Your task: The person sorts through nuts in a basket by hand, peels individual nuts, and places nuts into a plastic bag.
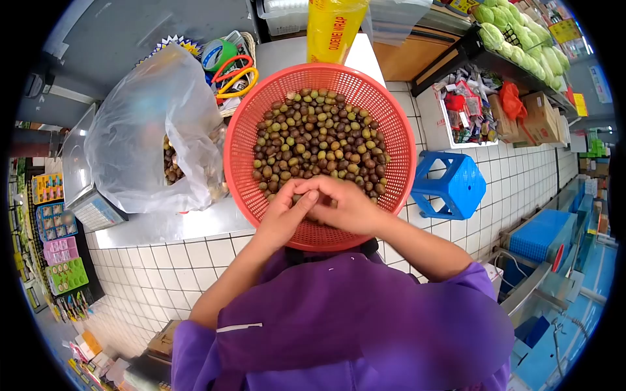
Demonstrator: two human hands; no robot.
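Note:
A red plastic colander basket (238, 137) sits in front of me, holding many small round fruits (313, 133) in green, brown and dark purple-brown. Over its near side, my left hand (282, 214) and my right hand (349, 207) meet with fingers curled and thumbs close together. Whatever is pinched between them is mostly hidden by the fingers. More of the same fruits show through the opening of a clear plastic bag (140, 143) to the left of the basket.
The bag lies on a metal counter (163, 228). Scissors with red and yellow handles (236, 77) and green tape (219, 55) are behind it. A yellow wrap roll (336, 29) stands beyond the basket. A blue stool (450, 186) and a white box of packets (460, 111) are at right.

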